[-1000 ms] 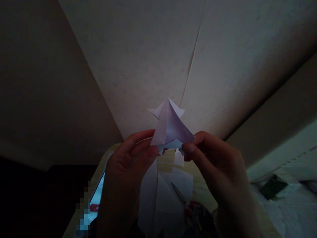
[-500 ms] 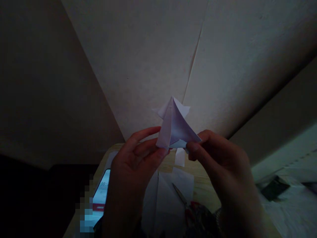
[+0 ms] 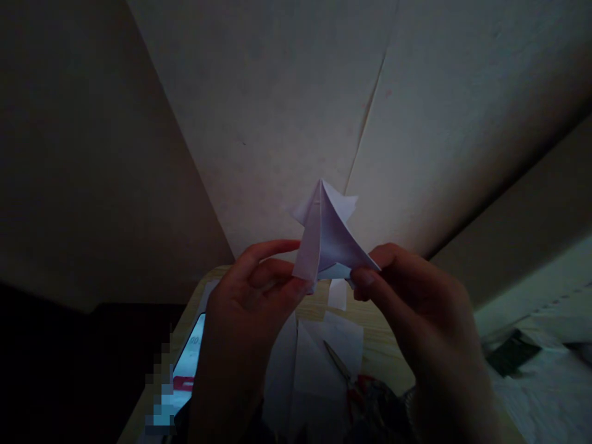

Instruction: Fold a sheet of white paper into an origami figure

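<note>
I hold a folded white paper model (image 3: 327, 237) with a pointed top up in front of me, in dim light. My left hand (image 3: 250, 296) pinches its lower left corner between thumb and fingers. My right hand (image 3: 407, 296) pinches its lower right corner. Two small flaps stick out behind the point. Both hands are raised above a wooden table (image 3: 379, 345).
On the table below lie loose white paper pieces (image 3: 319, 357), red-handled scissors (image 3: 346, 376) and a lit phone (image 3: 185, 370) at the left. A dark object (image 3: 511, 351) lies on a pale surface at the right. A pale wall fills the background.
The paper model and both hands have shifted slightly to the right. The grip of both hands stays the same.
</note>
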`<state>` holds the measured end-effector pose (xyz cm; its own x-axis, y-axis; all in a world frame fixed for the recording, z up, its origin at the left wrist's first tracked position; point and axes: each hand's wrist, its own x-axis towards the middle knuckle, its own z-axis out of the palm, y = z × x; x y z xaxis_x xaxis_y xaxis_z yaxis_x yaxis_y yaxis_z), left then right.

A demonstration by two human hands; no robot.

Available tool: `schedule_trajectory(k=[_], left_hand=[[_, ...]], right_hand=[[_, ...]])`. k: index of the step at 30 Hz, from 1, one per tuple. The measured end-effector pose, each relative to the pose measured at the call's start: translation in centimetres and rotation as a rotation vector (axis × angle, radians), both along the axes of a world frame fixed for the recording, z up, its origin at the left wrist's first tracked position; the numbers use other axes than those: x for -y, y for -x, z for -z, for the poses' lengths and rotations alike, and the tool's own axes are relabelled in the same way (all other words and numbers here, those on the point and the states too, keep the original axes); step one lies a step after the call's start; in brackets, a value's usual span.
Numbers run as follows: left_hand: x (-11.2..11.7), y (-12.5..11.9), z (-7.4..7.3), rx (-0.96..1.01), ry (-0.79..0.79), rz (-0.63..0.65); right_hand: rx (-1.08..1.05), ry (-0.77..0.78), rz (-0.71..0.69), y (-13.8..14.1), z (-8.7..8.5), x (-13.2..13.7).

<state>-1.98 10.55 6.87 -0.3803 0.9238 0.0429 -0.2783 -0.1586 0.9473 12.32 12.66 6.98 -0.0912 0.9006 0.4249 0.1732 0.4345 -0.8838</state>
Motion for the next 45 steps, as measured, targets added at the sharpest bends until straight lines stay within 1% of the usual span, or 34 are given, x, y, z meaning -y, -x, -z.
schedule_trajectory(k=[5,11,16,20,24,28,32,37,41,45], left_hand=[[0.2,-0.1,-0.2,0.027,-0.01,-0.03],[0.3,0.2,-0.2,0.007,-0.026,0.01],[0.0,0.3,0.2,-0.06,-0.033,0.015],[-0.2,-0.3,0.3,-0.016,-0.017,0.023],[-0.5,-0.4,0.6,-0.003,-0.057,0.024],[-0.5,0.1,1.0,-0.016,-0.048,0.062],[-0.3,0.1,0.9,0.002,-0.04,0.08],[-0.2,-0.4,0.8,-0.011,-0.026,0.109],[-0.3,-0.6,1.0,0.003,-0.022,0.101],[-0.6,-0.6,1.2,0.075,-0.116,0.138]], right_hand=[[0.014,0.007,0.013,0.0,0.2,0.2],[0.017,0.014,0.061,0.4,0.1,0.6],[0.057,-0.04,0.059,0.4,0.3,0.2],[0.089,-0.057,0.056,0.4,0.4,-0.2],[0.123,-0.038,0.011,0.5,0.1,-0.2],[0.137,-0.003,-0.052,0.3,0.1,-0.4],[0.109,0.007,-0.099,-0.2,0.1,-0.6],[0.137,0.005,-0.136,-0.3,-0.1,-0.6],[0.137,0.009,-0.097,-0.2,0.1,-0.4],[0.048,0.037,-0.024,-0.3,0.3,-0.5]])
